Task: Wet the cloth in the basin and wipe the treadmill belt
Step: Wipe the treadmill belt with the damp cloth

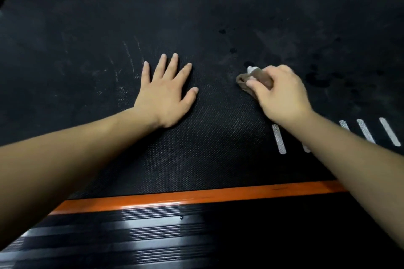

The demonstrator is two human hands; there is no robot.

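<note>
On the black belt (207,148), between two orange rails (196,197), both bare hands are down. Left hand (167,96) lies flat, palm down, fingers spread, holding nothing. Right hand (282,96) is curled tight around a bunched brown-and-white cloth (251,77), pressing it onto the belt right of centre. Dark wet patches (317,76) show just beyond that hand. White stripes (367,132) sit near the right forearm.

Orange trim strips (196,197), ribbed black side rails (153,231)
</note>
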